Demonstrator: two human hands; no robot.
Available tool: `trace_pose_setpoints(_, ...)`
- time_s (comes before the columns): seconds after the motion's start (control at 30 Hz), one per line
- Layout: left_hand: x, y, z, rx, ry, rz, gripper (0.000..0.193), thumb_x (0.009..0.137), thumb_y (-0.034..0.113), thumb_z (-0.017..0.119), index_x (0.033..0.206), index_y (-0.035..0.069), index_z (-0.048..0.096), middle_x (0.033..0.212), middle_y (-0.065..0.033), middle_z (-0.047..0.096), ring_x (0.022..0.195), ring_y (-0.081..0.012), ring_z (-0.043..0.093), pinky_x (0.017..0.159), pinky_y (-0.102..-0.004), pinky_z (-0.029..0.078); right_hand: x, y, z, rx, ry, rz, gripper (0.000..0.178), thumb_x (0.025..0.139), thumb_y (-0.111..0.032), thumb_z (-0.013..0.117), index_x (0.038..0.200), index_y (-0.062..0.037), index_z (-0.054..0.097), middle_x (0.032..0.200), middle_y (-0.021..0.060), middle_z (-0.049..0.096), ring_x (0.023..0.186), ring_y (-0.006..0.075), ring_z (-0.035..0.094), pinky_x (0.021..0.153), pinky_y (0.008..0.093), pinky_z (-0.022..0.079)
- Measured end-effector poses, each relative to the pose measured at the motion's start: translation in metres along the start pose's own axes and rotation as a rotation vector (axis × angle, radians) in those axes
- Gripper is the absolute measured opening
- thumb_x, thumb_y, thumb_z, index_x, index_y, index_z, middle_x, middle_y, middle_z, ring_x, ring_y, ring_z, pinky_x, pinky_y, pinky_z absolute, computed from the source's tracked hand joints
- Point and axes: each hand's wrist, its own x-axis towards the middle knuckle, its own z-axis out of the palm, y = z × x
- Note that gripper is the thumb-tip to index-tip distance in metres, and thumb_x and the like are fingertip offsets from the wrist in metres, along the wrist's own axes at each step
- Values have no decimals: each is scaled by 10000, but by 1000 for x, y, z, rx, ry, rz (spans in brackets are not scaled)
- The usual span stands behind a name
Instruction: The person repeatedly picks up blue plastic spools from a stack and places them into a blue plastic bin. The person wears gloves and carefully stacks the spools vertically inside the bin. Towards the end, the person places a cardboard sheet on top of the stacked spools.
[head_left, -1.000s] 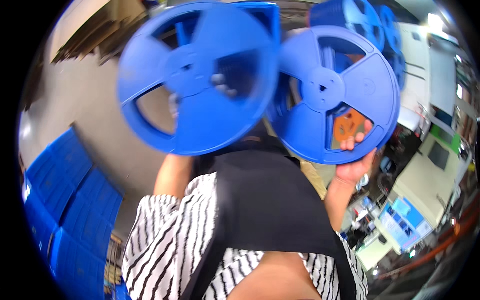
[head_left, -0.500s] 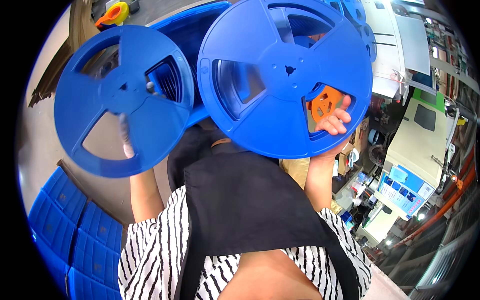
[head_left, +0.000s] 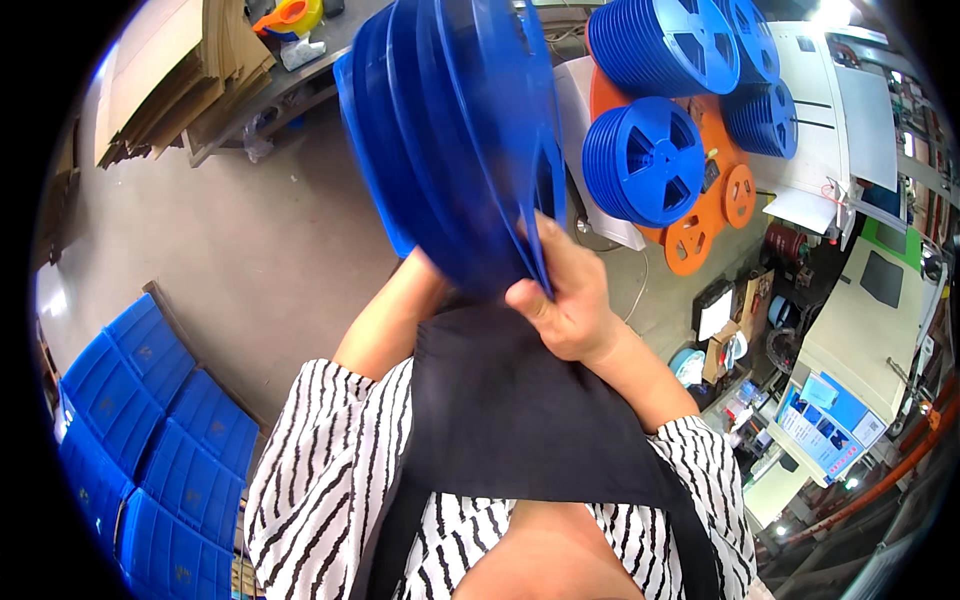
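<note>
Right hand: thumb and fingers clasping the rim of blurred blue reels | Left hand: mostly hidden behind them, grip unclear | Reels: tilted, between and beyond both hands | Stacked blue reels: beyond right hand

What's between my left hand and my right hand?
In the head view, a partly blurred bundle of blue reels lies between your left hand, mostly hidden, and your right hand.
</note>
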Motion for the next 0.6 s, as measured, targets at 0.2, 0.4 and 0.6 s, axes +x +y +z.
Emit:
trace_pose_setpoints(0.2, -3, 3, -20, -132, 0, -20, 559, 858, 213, 663, 1356, 46, 471, 1247, -94, 587, 1130, -212, 580, 992, -355, 473, -9, 0, -31, 137, 309, 109, 549, 893, -270, 706, 1290, 52, 507, 1193, 201, 635, 1044, 255, 659, 899, 337, 516)
trace_pose_setpoints(0.4, -12, 12, -68, -368, -291, 29, 751, 810, 388, 702, 1387, -5, 424, 1300, -169, 563, 1283, -321, 500, 1153, -483, 323, -41, 23, -97, 311, 900, 385, 482, 986, -358, 546, 1290, 16, 537, 1008, 155, 692, 725, 182, 685, 563, 236, 505)
trace_pose_setpoints(0.6, -20, 7, -88, -563, -291, 125, 642, 865, 411, 645, 1302, -34, 489, 1263, -155, 581, 1245, -309, 533, 1177, -469, 298, -94, 73, -125, 701, 1017, 385, 488, 984, -392, 534, 1348, -68, 512, 1079, 21, 638, 834, 74, 604, 663, 189, 498)
